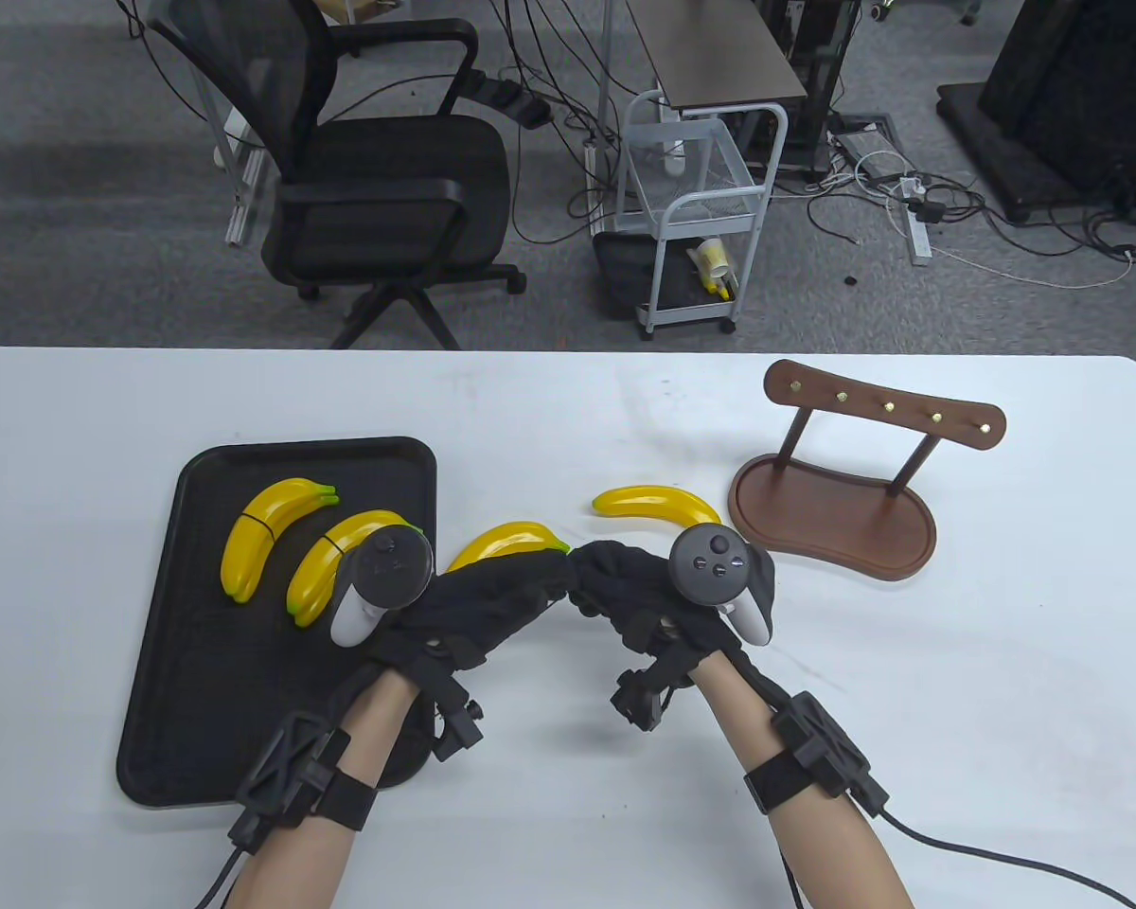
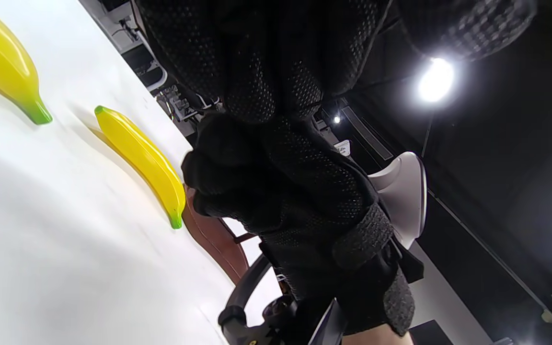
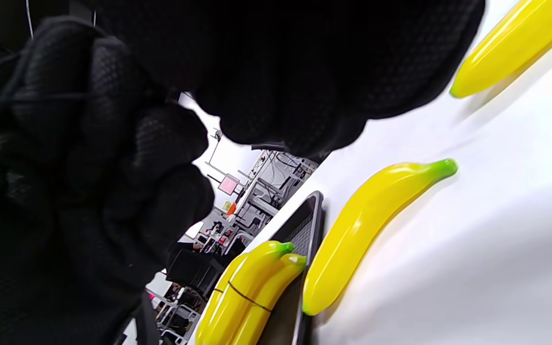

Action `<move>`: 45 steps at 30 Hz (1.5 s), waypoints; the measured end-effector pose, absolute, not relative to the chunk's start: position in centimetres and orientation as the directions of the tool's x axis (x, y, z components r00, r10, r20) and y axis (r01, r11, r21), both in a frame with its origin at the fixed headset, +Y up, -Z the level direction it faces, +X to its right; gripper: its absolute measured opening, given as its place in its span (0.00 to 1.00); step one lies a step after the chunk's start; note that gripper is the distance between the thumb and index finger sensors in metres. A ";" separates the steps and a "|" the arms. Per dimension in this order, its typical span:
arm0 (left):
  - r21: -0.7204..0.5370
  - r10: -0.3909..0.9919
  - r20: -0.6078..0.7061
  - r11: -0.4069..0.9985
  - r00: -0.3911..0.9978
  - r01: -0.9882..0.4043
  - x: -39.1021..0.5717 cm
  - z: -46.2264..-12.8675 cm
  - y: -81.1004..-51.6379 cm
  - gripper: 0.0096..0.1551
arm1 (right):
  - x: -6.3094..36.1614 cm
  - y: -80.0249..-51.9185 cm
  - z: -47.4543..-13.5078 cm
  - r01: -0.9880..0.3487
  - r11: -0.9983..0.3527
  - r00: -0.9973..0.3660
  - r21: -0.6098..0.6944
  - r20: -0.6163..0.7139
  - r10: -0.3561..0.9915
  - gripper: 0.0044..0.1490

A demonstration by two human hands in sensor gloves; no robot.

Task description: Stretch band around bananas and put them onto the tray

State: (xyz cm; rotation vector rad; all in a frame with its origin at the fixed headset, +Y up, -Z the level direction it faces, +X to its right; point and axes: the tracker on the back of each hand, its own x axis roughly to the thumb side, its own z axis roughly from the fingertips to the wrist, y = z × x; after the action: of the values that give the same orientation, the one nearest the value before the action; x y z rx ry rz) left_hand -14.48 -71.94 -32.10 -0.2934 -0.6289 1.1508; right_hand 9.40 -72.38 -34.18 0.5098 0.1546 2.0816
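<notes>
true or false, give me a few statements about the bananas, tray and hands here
1. Two banded banana pairs lie on the black tray. True: one pair sits toward the tray's left, the other pair toward its right.
2. Both loose bananas are on the tray. False: the near banana and the far banana lie on the white table.
3. The wooden rack stands right of the far banana. True.
4. The left hand and right hand are far apart. False: they meet fingertip to fingertip.
</notes>
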 end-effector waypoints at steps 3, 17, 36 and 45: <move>-0.536 0.920 0.299 0.381 0.253 -0.753 -14.7 -32.2 -72.1 0.39 | 9.2 -72.5 -34.2 -0.776 -0.537 -0.446 0.332 0.313 0.839 0.23; -0.505 0.902 0.331 0.418 0.278 -0.755 -15.2 -32.2 -71.3 0.40 | 9.1 -72.4 -34.0 -0.797 -0.490 -0.380 0.353 0.337 0.861 0.24; -0.287 0.745 0.370 0.660 0.555 -0.694 -17.7 -30.7 -70.0 0.41 | 10.6 -70.9 -35.0 -0.652 -0.728 -0.596 0.210 0.452 0.664 0.28; -0.136 0.601 0.359 0.790 0.714 -0.597 -20.1 -28.9 -71.0 0.42 | 8.8 -71.3 -36.8 -0.487 -0.859 -0.702 0.158 0.515 0.492 0.31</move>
State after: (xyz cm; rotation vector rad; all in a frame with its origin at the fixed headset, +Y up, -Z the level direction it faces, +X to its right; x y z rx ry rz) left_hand -20.11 -71.01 -28.88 -0.0098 -0.4016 0.6640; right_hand 8.80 -71.32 -36.82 0.7581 0.0126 2.4914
